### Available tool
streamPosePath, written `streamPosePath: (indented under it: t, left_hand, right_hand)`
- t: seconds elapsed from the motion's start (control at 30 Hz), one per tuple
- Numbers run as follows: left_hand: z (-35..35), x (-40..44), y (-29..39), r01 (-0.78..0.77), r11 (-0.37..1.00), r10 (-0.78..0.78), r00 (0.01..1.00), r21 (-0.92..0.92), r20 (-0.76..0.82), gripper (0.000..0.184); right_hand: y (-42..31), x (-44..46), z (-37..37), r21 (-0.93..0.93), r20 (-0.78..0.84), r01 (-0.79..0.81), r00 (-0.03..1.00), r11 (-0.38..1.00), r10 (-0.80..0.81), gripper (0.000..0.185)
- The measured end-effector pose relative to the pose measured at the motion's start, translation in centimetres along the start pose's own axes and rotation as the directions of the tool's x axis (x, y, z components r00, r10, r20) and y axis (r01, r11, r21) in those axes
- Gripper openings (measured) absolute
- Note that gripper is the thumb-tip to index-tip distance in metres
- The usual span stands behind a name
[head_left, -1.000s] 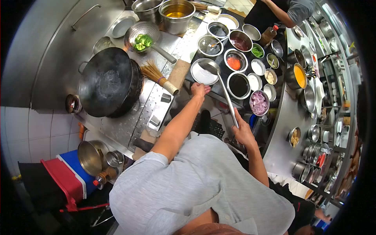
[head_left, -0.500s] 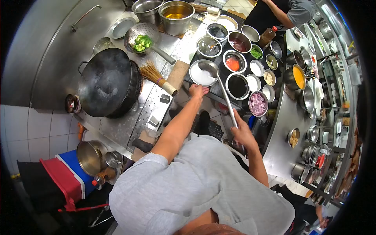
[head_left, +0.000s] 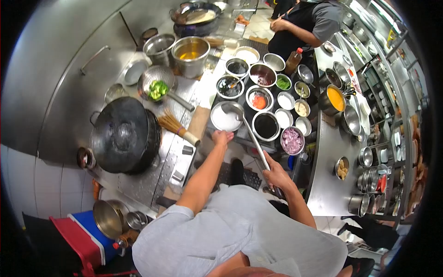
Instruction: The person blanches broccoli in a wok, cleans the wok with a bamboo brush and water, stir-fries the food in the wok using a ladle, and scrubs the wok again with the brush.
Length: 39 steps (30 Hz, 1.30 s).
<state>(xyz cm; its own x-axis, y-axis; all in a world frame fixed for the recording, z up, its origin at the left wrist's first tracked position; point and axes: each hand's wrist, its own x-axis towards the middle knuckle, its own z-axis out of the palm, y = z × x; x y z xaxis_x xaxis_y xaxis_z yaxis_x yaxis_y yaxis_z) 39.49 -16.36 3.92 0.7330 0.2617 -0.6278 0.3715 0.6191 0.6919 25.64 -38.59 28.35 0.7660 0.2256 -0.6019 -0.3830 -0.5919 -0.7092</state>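
My right hand (head_left: 278, 177) is wrapped round the long handle of a metal ladle (head_left: 254, 135). The ladle's bowl end rests in a steel bowl of white granules (head_left: 225, 121), at the bowl's upper right. Just below the near rim of that bowl is my left hand (head_left: 223, 137), fingers loosely extended to the right; whether it touches the rim I cannot tell. Beside the white bowl stand a pot of dark liquid (head_left: 266, 126) and a bowl with something orange-red (head_left: 259, 100). Sliced red onion (head_left: 291, 141) fills another bowl nearer my right hand.
A black wok (head_left: 122, 134) sits on the stove at left, beside a bamboo brush (head_left: 177, 127). Broccoli (head_left: 158, 89) lies in a strainer ladle (head_left: 156, 78). Behind is a pot of yellow oil (head_left: 191, 56). A person in dark clothing (head_left: 304, 27) stands at the far counter.
The view has shifted, showing more of the far end. The ladle's head has moved left, further into the white granules. My right hand still grips its handle; my left stays by the bowl.
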Motion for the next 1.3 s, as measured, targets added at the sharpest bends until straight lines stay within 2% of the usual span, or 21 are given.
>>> streamPosePath:
  t: [0.03,0.1,0.13,0.17,0.23,0.3,0.5,0.53,0.57,0.63,0.73,0.83,0.87,0.97,1.0,1.03,1.1,1.13,1.17,1.23,1.3]
  left_hand:
    - [-0.1,-0.3,0.1,-0.009,1.0,0.008,1.0,0.007,0.008,0.015]
    - [0.3,-0.6,0.9,-0.012,1.0,0.011,1.0,0.016,0.015,0.015]
    - [0.3,-0.7,0.7,0.008,1.0,-0.008,1.0,0.02,0.002,0.014]
    - [0.5,-0.7,0.7,-0.001,1.0,0.001,1.0,0.019,0.011,0.014]
    - [0.1,-0.5,0.6,0.013,0.999,-0.013,1.0,0.036,0.01,0.012]
    - [-0.1,-0.3,0.6,0.01,0.998,-0.01,1.0,0.054,0.01,0.012]
    - [-0.4,-0.3,0.3,0.011,0.999,-0.012,1.0,0.049,0.02,0.011]
    - [-0.2,-0.1,0.3,0.012,0.999,-0.012,1.0,0.046,0.014,0.011]
    - [0.0,0.2,0.2,0.013,0.999,-0.013,1.0,0.04,0.008,0.011]
    - [-0.1,0.0,0.3,0.022,0.999,-0.022,1.0,0.037,0.007,0.011]
    - [-0.4,0.0,0.3,0.01,0.999,-0.01,1.0,0.044,0.005,0.012]
    - [-0.2,0.1,0.1,-0.004,1.0,0.004,1.0,0.019,0.012,0.013]
    - [0.1,0.3,0.3,0.006,1.0,-0.006,1.0,-0.008,0.01,0.013]
    - [-0.2,0.6,0.1,-0.014,0.999,0.014,1.0,0.032,-0.004,0.014]
    - [-0.1,0.6,0.0,-0.02,0.999,0.02,1.0,0.047,0.001,0.014]
    - [-0.3,0.4,-0.3,-0.015,0.999,0.014,1.0,0.052,0.004,0.014]
    - [0.2,0.7,-0.1,-0.015,0.999,0.015,1.0,0.041,-0.003,0.013]
    - [-0.1,0.4,-0.2,-0.014,0.999,0.014,1.0,0.043,0.0,0.013]
    - [-0.1,0.3,-0.2,-0.015,0.999,0.015,1.0,0.05,0.002,0.014]
    - [0.4,0.2,0.0,-0.014,0.998,0.013,1.0,0.057,0.013,0.014]
    - [0.4,0.1,-0.1,-0.031,0.999,0.031,1.0,0.009,0.0,0.015]
  right_hand:
    - [0.4,-0.1,-0.1,-0.018,-0.011,0.005,1.0,1.0,-0.005,0.083]
    - [5.3,2.5,1.6,-0.264,-0.143,0.223,0.953,0.938,-0.267,0.083]
    - [2.7,1.1,1.6,-0.128,-0.087,0.091,0.991,0.988,-0.102,0.083]
    - [1.6,0.5,0.7,-0.13,-0.096,0.098,0.989,0.987,-0.111,0.083]
    - [0.5,-0.2,0.0,0.016,0.021,0.035,0.999,0.999,-0.035,0.083]
    - [0.5,-0.3,0.1,-0.011,-0.015,0.071,0.997,0.997,-0.071,0.083]
    - [0.3,-0.2,-0.5,-0.03,0.007,0.029,1.0,0.999,-0.029,0.082]
    - [0.8,0.1,0.3,-0.084,-0.065,0.118,0.99,0.989,-0.124,0.083]
    - [0.9,-0.1,0.6,-0.057,-0.044,0.049,0.998,0.997,-0.052,0.083]
    - [0.4,-0.4,0.5,0.047,0.021,0.042,0.999,0.998,-0.043,0.083]
    - [0.5,-0.1,-0.4,0.014,0.023,0.018,1.0,1.0,-0.018,0.084]
    - [0.7,-0.3,0.8,0.009,-0.038,0.103,0.994,0.995,-0.102,0.084]
    - [0.5,-0.6,0.3,0.094,0.032,0.024,0.999,0.995,-0.027,0.084]
    - [0.6,-0.5,-1.1,0.1,0.049,0.019,0.999,0.995,-0.024,0.084]
    - [0.5,-0.5,-0.4,0.0,-0.023,0.067,0.997,0.998,-0.067,0.083]
    - [0.4,-0.9,0.1,0.003,-0.027,0.062,0.998,0.998,-0.062,0.083]
    - [-0.2,-1.1,0.1,0.183,0.065,0.013,0.998,0.983,-0.025,0.083]
    - [0.1,-0.7,-0.5,0.195,0.085,-0.029,0.996,0.98,0.013,0.084]
    - [0.2,-0.6,-0.5,0.196,0.078,-0.025,0.997,0.98,0.01,0.084]
    - [0.4,-0.7,-0.6,0.075,0.013,0.0,1.0,0.997,-0.001,0.084]
    - [0.3,-1.0,-0.6,0.135,0.038,-0.013,0.999,0.991,0.008,0.084]
